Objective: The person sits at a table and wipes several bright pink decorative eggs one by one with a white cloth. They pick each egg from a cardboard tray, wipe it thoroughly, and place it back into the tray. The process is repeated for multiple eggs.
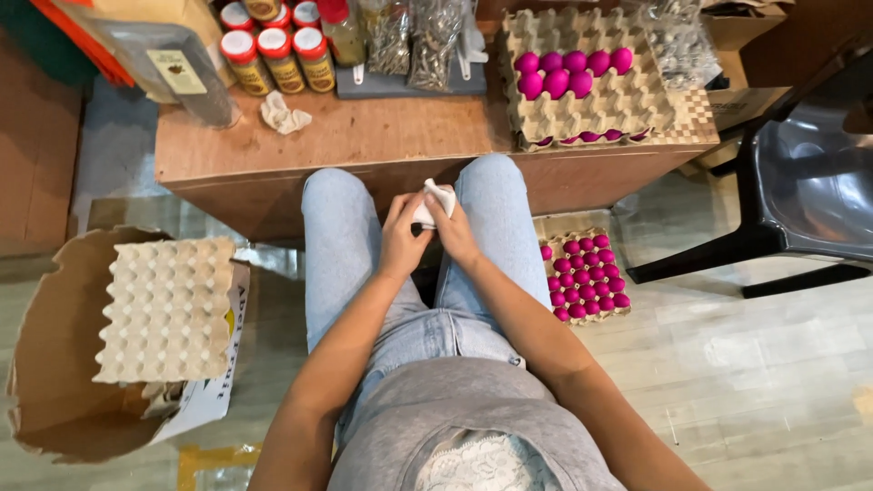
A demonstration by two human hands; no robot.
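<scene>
**Both hands on a white cloth, pink eggs all around me**

So I'm sitting on a low seat, knees in light jeans pushed up against a low wooden worktop. My left hand and my right hand are both closed around a small white cloth, held between my knees just in front of the worktop edge. Can't tell if there's anything wrapped inside it, the fingers cover most of it.

On the worktop, far right, there's a stack of cardboard egg trays with a handful of bright pink eggs sitting in the back rows of the top one, more pink peeking out from the tray below. Middle back has clear bags of something dark on a grey board, and to the left of those a cluster of red-lidded jars. A crumpled bit of tissue lies near the jars on bare wood.

Down on the floor by my right leg is another tray packed full of pink eggs. Over on my left there's an open cardboard box with an empty egg tray lying across its top. Floor is pale wood-look planks, and a dark plastic chair stands off to my right
</scene>
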